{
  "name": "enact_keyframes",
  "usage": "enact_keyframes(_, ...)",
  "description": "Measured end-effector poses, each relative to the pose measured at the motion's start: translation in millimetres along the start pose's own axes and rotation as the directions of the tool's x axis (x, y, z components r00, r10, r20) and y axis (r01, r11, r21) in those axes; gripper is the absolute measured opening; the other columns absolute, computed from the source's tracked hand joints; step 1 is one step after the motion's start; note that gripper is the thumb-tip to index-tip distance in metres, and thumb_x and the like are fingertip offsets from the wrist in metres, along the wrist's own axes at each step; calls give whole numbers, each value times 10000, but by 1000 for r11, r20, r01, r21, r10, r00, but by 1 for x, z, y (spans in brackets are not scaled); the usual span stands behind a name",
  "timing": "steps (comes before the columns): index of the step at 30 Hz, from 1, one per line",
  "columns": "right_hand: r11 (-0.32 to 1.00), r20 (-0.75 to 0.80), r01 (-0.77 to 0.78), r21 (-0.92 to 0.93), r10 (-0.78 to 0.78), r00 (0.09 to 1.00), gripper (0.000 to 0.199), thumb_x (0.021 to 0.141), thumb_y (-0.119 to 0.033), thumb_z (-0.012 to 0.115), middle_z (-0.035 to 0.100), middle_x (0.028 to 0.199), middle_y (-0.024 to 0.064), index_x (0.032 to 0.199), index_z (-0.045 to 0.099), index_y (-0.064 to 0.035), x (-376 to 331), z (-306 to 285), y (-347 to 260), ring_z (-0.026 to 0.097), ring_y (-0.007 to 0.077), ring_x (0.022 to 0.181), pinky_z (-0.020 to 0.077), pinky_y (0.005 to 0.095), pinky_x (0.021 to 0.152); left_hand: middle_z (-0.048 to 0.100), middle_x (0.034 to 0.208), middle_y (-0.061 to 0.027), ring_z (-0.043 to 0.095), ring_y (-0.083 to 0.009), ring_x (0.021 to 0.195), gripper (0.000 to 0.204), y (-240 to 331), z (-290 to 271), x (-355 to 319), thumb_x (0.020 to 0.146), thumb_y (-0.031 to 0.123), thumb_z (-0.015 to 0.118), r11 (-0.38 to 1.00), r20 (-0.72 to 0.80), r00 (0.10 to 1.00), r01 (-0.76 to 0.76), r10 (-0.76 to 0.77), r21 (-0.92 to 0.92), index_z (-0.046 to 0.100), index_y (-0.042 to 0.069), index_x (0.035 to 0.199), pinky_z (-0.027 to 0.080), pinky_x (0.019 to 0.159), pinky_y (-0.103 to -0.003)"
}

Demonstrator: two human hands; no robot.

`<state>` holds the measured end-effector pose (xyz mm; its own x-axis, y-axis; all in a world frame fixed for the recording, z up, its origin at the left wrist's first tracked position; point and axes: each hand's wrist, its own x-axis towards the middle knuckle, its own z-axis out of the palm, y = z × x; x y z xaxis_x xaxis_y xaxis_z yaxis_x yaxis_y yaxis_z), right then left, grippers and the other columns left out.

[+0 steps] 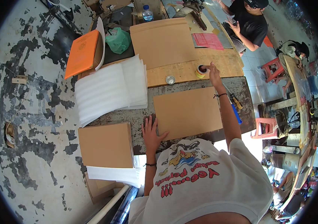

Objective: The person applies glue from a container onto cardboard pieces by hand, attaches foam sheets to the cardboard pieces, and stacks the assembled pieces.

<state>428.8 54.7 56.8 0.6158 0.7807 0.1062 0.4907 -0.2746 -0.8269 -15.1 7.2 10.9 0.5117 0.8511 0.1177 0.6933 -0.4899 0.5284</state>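
Note:
A brown cardboard sheet [188, 112] lies flat on the dark worn tabletop in front of me. My left hand [152, 133] rests at its left edge, palm down with the fingers spread. Beyond the sheet's far edge, my right hand [214, 76] is at a small yellow can [200, 72] with dark contents. Its fingers are drawn together at the can's mouth; whatever they pinch is too small to make out. A round metal lid [170, 80] sits to the left of the can.
Stacked cardboard [105, 145] and white foam sheets [106, 87] lie at left. Farther back are a larger cardboard piece [162, 41], an orange folder [84, 50], a green plastic bag [118, 40] and a bottle [147, 15]. A blue-handled tool [236, 114] and screwdriver [236, 101] lie at right. Other people work nearby.

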Motion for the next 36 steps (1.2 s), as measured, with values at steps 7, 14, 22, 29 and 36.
enact_keyframes(7, 995, -186, 52, 82, -36, 982, 829, 1074, -559, 131, 565, 1351, 331, 1077, 754, -10, -8, -12, -30, 461, 437, 1350, 277, 439, 1184, 350, 1613, -128, 290, -335, 1500, 877, 0, 0, 1, 747, 486, 820, 1000, -12, 1000, -7, 7, 1, 497, 125, 1478, 165, 1224, -560)
enact_keyframes(14, 984, -203, 98, 149, -67, 977, 803, 1080, -541, 128, 510, 1415, 334, 1120, 739, -22, -11, -22, -47, 402, 446, 1398, 220, 466, 1203, 355, 1610, -127, 291, -342, 1498, 891, 2, -1, 1, 736, 476, 832, 1000, -2, 1000, 4, -4, -10, 491, 132, 1484, 164, 1225, -561)
enact_keyframes(22, 967, -60, 108, -230, -125, 990, 711, 1086, -527, 216, 502, 1468, 237, 1087, 767, -78, -8, 5, -5, 358, 424, 1407, 210, 547, 1179, 354, 1610, -123, 286, -342, 1500, 897, 1, -2, 0, 739, 477, 832, 1000, 2, 1000, 12, -12, -1, 481, 138, 1491, 163, 1228, -558)
enact_keyframes(29, 935, -51, -91, -343, 78, 996, 715, 1059, -591, 257, 347, 1599, 176, 1099, 771, -96, 0, 29, 5, 245, 440, 1455, 239, 720, 1085, 356, 1608, -125, 290, -342, 1498, 886, 1, 0, 2, 743, 483, 828, 1000, -4, 1000, 2, -2, 2, 489, 136, 1484, 168, 1226, -558)
enact_keyframes(36, 914, -23, -153, -375, 156, 987, 760, 1058, -597, 241, 271, 1637, 163, 1074, 761, -43, 5, 39, 6, 221, 438, 1467, 214, 711, 1107, 368, 1600, -136, 294, -344, 1497, 878, 2, -2, 1, 750, 487, 823, 1000, -7, 1000, 1, -1, -3, 493, 129, 1480, 167, 1224, -559)
